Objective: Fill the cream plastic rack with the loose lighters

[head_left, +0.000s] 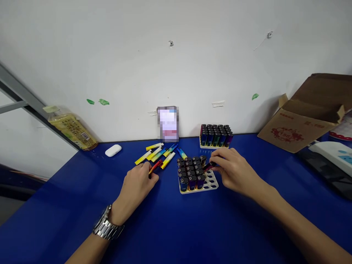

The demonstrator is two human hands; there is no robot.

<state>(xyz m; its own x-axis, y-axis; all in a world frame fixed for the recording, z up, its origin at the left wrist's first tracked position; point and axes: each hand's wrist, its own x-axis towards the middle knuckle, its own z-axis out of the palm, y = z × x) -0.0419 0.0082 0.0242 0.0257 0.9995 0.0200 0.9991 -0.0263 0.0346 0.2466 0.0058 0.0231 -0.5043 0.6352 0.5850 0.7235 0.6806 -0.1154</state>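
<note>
My left hand [139, 182], with a metal watch on the wrist, is closed on a red and yellow lighter-like piece [156, 165]. Beside it lie several yellow, silver and blue pieces [168, 160] in a loose pile. My right hand [232, 169] pinches a dark cylinder [209, 166], tilted over the right part of a white holed tray [212, 186]. Several dark-topped cylinders [192, 182] stand upright in the tray's left and middle columns, while holes show on its right side. The tips of the left fingers are partly hidden.
A second tray [210, 147] full of cylinders stands near the wall. A phone [168, 124] leans there too. At left are a white case [113, 150] and a yellow bottle [72, 129]; at right, an open cardboard box [295, 128] and a white and black device [330, 161].
</note>
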